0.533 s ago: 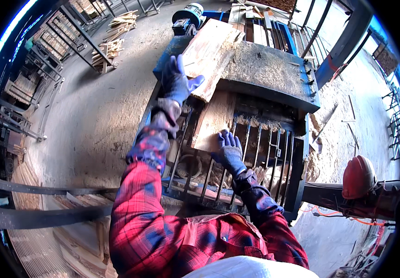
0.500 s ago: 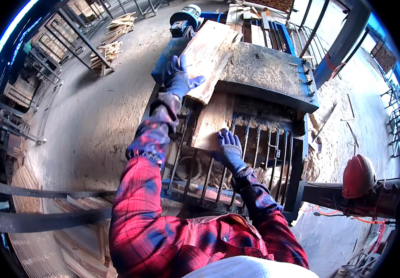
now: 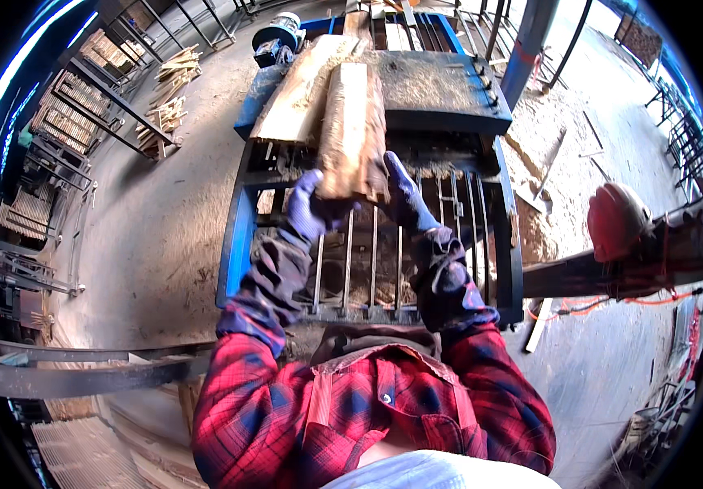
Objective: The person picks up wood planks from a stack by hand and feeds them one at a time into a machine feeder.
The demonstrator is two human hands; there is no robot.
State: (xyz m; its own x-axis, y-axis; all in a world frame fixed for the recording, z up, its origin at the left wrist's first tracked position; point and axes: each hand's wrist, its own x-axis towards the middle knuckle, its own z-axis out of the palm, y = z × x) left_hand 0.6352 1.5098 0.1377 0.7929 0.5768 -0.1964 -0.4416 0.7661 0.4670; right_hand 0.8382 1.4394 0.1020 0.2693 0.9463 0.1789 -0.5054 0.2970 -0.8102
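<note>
A rough-edged wooden board (image 3: 350, 134) rises from above the machine's bars toward its cover, with its near end between my gloved hands. My left hand (image 3: 309, 210) grips the near left corner, the fingers partly hidden under the wood. My right hand (image 3: 407, 196) holds the right side of that end, its fingers lying along the edge. Beside it on the left, a wider pale board (image 3: 306, 90) lies slanted on the sawdust-covered machine cover (image 3: 437, 90). Whether the held board's far end touches the cover, I cannot tell.
Below my hands run the machine's metal bars (image 3: 373, 261) inside a blue frame (image 3: 237, 244). An electric motor (image 3: 278, 37) sits at the far left corner. A red hard hat (image 3: 616, 222) hangs at the right by a dark beam (image 3: 567, 279). A curved metal rail (image 3: 90, 375) is at the left.
The board that lay on the bars under the cover is now raised, its far part above the cover. My left hand came down from the wider board to grip it. The view has shifted.
</note>
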